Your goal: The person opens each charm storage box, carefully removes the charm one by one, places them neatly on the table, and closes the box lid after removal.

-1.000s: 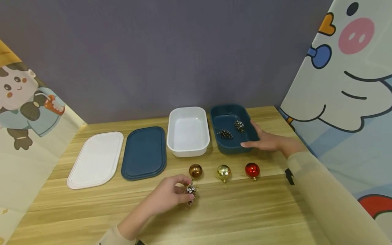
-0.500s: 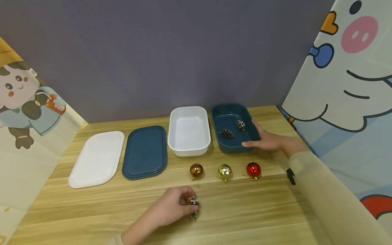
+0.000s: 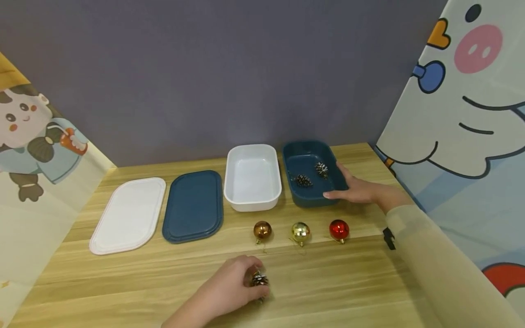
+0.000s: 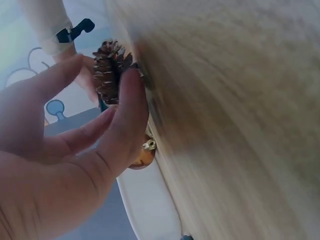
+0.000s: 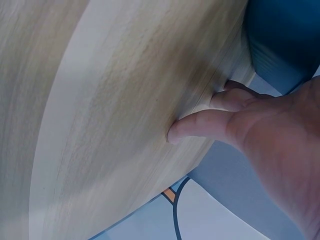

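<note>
My left hand is low over the front of the wooden table, pinching a brown pinecone with whitish tips between thumb and fingers. In the left wrist view the pinecone stands between the thumb and the fingertips, close to the tabletop. At the far right, my right hand rests against the near right corner of a dark blue box, thumb along its front rim and fingers down its right side. In the right wrist view, extended fingertips touch the table beside the box. Two more pinecones lie inside it.
A brown bauble, a gold bauble and a red bauble lie in a row before the boxes. Left of the blue box stands a white box. A blue lid and a white lid lie farther left.
My left hand has drawn back toward the table's front and slightly right, away from the brown bauble, with the pinecone moving along. My right hand has stayed at the blue box.
</note>
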### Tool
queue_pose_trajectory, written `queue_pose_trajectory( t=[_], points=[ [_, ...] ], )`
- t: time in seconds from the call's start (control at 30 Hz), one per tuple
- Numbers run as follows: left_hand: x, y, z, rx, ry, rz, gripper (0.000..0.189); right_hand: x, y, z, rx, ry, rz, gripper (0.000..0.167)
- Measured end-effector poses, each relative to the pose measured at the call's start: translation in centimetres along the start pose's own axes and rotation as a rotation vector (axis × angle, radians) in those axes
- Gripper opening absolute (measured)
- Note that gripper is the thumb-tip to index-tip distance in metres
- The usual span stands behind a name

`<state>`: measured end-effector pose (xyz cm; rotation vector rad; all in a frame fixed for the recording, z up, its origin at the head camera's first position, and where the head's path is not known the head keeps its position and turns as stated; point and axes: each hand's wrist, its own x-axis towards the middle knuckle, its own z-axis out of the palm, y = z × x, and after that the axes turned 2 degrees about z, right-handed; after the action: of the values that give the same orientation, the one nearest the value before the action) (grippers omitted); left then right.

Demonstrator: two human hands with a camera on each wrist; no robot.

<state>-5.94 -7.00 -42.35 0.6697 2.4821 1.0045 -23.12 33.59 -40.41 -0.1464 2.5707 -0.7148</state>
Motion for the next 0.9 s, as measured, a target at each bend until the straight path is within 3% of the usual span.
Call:
queue_pose_trajectory(
  t=[0.27,0.9],
  points=[
    [-0.9,0.2,0.2,0.106,-0.038,-0.002,0.071,0.0,-0.1,-0.1,0.009,0.008,-0.009,0.13],
    [-0.8,-0.2,1.1,0.197,-0.06,0.095,0.056,-0.2,0.0,0.4,0.016,0.021,-0.008,0.131]
  ],
)
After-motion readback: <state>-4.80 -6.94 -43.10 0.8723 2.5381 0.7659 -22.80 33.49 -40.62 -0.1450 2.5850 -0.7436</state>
